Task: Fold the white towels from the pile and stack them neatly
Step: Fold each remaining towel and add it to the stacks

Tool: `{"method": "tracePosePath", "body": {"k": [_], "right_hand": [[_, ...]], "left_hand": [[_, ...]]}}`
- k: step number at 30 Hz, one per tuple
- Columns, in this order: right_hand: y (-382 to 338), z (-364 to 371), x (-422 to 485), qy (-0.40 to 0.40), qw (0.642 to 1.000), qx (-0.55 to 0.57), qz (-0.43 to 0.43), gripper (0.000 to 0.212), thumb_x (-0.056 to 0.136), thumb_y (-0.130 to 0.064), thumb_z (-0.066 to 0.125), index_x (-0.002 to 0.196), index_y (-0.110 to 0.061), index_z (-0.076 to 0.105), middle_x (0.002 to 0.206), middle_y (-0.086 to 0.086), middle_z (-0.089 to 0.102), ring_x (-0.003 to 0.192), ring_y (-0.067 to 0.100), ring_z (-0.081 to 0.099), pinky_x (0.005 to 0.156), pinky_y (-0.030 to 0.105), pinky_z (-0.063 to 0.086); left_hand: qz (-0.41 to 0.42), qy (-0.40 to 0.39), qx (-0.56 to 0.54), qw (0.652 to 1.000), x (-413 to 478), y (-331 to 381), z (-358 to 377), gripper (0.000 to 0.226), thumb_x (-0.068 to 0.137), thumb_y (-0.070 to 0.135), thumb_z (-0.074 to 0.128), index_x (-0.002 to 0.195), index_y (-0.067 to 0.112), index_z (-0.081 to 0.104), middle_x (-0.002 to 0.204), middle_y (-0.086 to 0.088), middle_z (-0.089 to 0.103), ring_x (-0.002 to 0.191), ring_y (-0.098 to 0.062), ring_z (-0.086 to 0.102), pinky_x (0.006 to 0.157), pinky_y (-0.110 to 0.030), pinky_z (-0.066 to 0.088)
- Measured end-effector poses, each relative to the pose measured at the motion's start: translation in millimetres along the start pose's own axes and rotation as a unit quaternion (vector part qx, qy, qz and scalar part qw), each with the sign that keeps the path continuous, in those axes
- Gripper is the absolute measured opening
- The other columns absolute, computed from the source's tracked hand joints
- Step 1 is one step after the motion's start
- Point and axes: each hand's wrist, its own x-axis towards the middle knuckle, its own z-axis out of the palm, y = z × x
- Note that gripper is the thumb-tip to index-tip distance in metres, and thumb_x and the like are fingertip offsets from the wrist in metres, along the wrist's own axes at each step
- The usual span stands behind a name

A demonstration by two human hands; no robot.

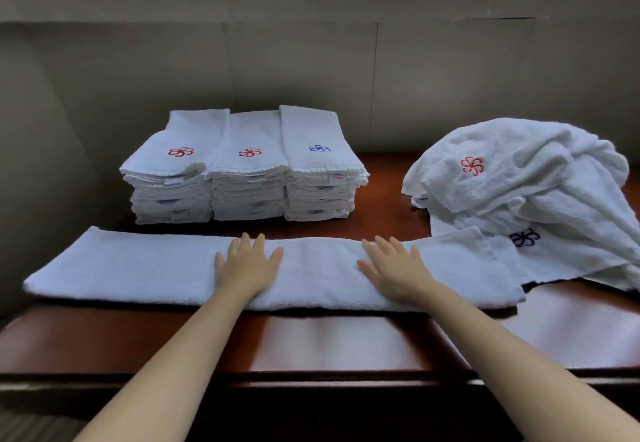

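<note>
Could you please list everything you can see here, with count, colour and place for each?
long folded towel: one, white, flat across the table's near part, right end over the pile's edge
folded towel stacks: three, white, side by side behind it; two red logos, one blue
unfolded towel pile: one heap, white, far right
table: one, reddish-brown
wall: grey, behind
left hand: flat on the long towel
right hand: flat on the long towel

Stacks (244, 168): 3, side by side, folded towels
Strip towel (138, 268): 1, folded lengthwise
Pile (526, 199): 1, unfolded towels, count not discernible
Red emblems (181, 152): 3 visible
Blue emblems (319, 148): 2 visible
Hands (247, 261): 2
Table (346, 341): 1
</note>
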Motion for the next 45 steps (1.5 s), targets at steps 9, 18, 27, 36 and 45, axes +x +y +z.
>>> {"method": "tracePosePath", "body": {"k": [9, 18, 27, 36, 45], "right_hand": [[-76.4, 1.7, 25.0, 0.034, 0.999, -0.024, -0.025, 0.05, 0.101, -0.032, 0.028, 0.149, -0.02, 0.021, 0.157, 0.006, 0.018, 0.146, 0.027, 0.011, 0.114, 0.053, 0.009], [-128.7, 31.4, 20.5, -0.028, 0.975, -0.002, -0.221, 0.055, 0.096, -0.06, 0.019, 0.148, -0.043, 0.014, 0.16, -0.007, 0.003, 0.147, 0.015, -0.002, 0.116, 0.042, -0.006], [-118.1, -23.1, 0.6, -0.077, 0.808, 0.583, -0.033, 0.035, 0.1, -0.042, 0.037, 0.114, -0.021, 0.06, 0.108, 0.005, 0.068, 0.093, 0.02, 0.069, 0.078, 0.024, 0.05], [-71.5, -49.9, -6.2, -0.201, 0.588, 0.779, 0.083, 0.051, 0.095, -0.045, 0.047, 0.12, -0.001, 0.054, 0.106, 0.017, 0.07, 0.089, 0.031, 0.071, 0.069, 0.037, 0.058], [-19.8, -55.2, -24.4, 0.014, 0.776, 0.62, 0.116, 0.019, 0.083, 0.004, 0.06, 0.1, 0.001, 0.067, 0.089, 0.01, 0.073, 0.076, 0.022, 0.07, 0.064, 0.029, 0.055]], "left_hand": [[-0.317, 0.048, -0.082, 0.943, -9.2, -148.1, -36.6, 0.072, 0.097, 0.059, 0.018, 0.154, 0.018, 0.006, 0.161, -0.004, -0.004, 0.147, -0.023, -0.006, 0.114, -0.056, -0.005], [-0.434, 0.176, -0.296, 0.833, -16.7, -259.0, -48.3, 0.065, 0.089, 0.035, 0.052, 0.139, -0.001, 0.028, 0.124, -0.023, 0.058, 0.119, -0.04, 0.05, 0.113, -0.052, 0.023], [-0.222, 0.348, -0.527, 0.743, -9.8, -183.4, -82.3, 0.05, 0.085, 0.019, 0.062, 0.129, 0.019, 0.039, 0.104, -0.002, 0.058, 0.106, -0.028, 0.06, 0.087, -0.038, 0.049], [0.288, -0.057, -0.314, 0.903, -77.5, 8.7, -99.9, 0.017, 0.087, 0.015, 0.068, 0.101, 0.025, 0.065, 0.1, 0.007, 0.069, 0.087, 0.003, 0.063, 0.074, -0.003, 0.045], [0.152, 0.007, -0.3, 0.942, -49.6, -8.6, -84.2, 0.019, 0.095, 0.022, 0.053, 0.109, 0.025, 0.065, 0.11, 0.006, 0.064, 0.098, -0.006, 0.058, 0.073, -0.019, 0.044]]}}
